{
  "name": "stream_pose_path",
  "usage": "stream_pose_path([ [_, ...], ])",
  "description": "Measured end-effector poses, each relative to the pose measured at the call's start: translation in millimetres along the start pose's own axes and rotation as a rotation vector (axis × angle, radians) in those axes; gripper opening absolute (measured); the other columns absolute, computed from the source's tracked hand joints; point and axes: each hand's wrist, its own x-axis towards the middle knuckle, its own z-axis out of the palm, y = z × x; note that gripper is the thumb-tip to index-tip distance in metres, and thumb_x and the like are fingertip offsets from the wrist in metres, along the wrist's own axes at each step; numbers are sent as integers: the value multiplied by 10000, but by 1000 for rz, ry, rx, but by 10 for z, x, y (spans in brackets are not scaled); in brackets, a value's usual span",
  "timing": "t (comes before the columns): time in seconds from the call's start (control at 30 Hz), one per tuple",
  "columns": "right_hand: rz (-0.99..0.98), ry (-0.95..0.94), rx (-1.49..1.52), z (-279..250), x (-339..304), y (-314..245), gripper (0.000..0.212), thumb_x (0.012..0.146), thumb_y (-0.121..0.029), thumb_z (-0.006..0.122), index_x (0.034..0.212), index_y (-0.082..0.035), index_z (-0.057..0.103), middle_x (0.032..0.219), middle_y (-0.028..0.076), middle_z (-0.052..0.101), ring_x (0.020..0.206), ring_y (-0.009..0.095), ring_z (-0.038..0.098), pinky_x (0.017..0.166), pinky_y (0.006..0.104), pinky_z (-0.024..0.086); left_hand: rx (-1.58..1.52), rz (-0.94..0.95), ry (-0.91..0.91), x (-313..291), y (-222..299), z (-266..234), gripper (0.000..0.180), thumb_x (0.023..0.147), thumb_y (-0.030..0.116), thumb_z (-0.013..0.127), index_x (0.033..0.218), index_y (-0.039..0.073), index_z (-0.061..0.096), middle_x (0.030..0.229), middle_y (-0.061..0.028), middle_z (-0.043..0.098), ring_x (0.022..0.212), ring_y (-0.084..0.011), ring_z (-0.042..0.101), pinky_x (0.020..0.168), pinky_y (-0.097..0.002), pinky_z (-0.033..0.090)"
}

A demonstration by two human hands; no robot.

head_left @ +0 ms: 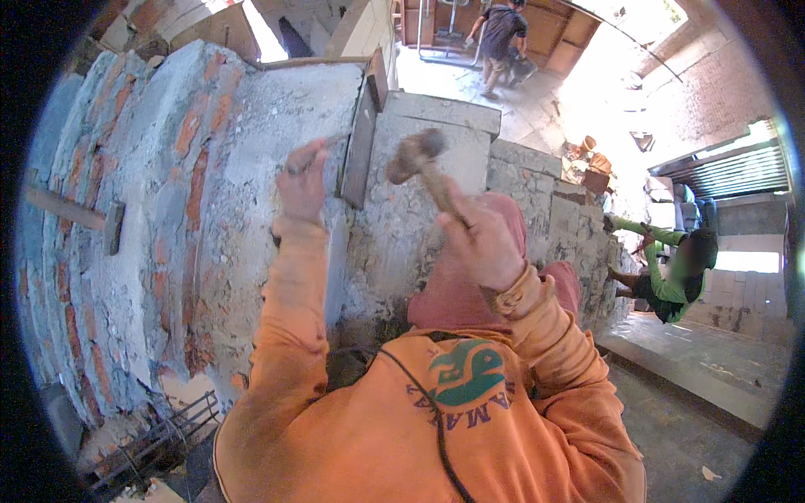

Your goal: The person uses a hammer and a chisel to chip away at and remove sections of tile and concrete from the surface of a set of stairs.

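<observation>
My right hand [482,239] is raised and closed around the wooden handle of a hammer [417,156], whose head hangs in the air near the wall. My left hand [302,180] is up against the rough plastered brick wall [159,193], fingers curled around what looks like a thin chisel [334,139], mostly hidden by the hand. The hammer head is a short way right of my left hand. Both arms wear orange sleeves; pink-clad knees show below the right hand.
A dark wooden board [360,142] stands against the wall between my hands. A second hammer [80,215] rests on the wall at left. Rebar [159,436] lies at lower left. A person in green [671,277] works at right; another person [501,38] stands far back.
</observation>
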Motion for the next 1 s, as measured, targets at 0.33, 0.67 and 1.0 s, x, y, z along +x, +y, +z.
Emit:
stream_pose_path([
  [0.33, 486, 131, 175, -140, -720, 997, 503, 909, -121, 490, 1365, 25, 336, 1030, 211, 600, 752, 292, 605, 681, 348, 483, 116, 128, 198, 533, 318, 79, 70, 817, 39, 653, 865, -11, 638, 874, -79, 651, 790, -127, 586, 726, -264, 479],
  [0.67, 346, 155, 471, 263, -523, 1298, 504, 939, -102, 462, 1413, -34, 305, 731, -7, 498, 500, 69, 476, 456, 218, 420, 618, -256, -431, -483, 656, 180, 195, 800, 140, 637, 957, 27, 610, 829, -119, 648, 808, -271, 637, 740, -363, 498],
  [1.0, 330, -50, 431, 586, -689, 1419, 518, 944, -115, 470, 1418, -23, 285, 709, -3, 512, 506, 69, 491, 457, 223, 423, 568, -307, 185, -1337, -37, 614, 506, 862, 168, 591, 1253, -93, 405, 1084, -249, 603, 964, -378, 607, 849, -418, 469],
])
